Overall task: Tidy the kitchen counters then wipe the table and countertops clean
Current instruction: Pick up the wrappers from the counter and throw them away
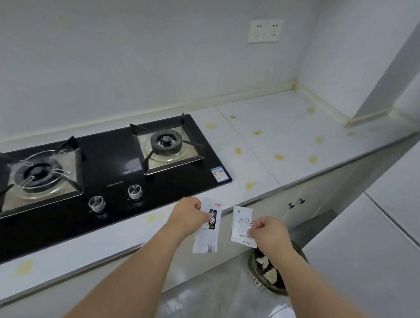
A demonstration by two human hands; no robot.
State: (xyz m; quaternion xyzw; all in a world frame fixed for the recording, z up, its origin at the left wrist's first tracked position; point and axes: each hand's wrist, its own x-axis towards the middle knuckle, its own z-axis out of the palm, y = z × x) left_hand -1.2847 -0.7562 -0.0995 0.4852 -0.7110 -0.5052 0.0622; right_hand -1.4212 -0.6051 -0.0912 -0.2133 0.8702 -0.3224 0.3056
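Head view: left hand [189, 214] pinches a long thin wrapper [208, 229], right hand [269, 231] pinches a flat printed packet [242, 225], both just off the counter [282, 142] edge. Bin [272, 273] sits right below the right grip, so I'd drop straight in. Flimsy, glossy paper-plastic, likely flutters.

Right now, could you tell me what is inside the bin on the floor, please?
The wire bin holds pale crumpled scraps against a dark lining. The right hand and forearm cover its far side, so the rest is hidden.
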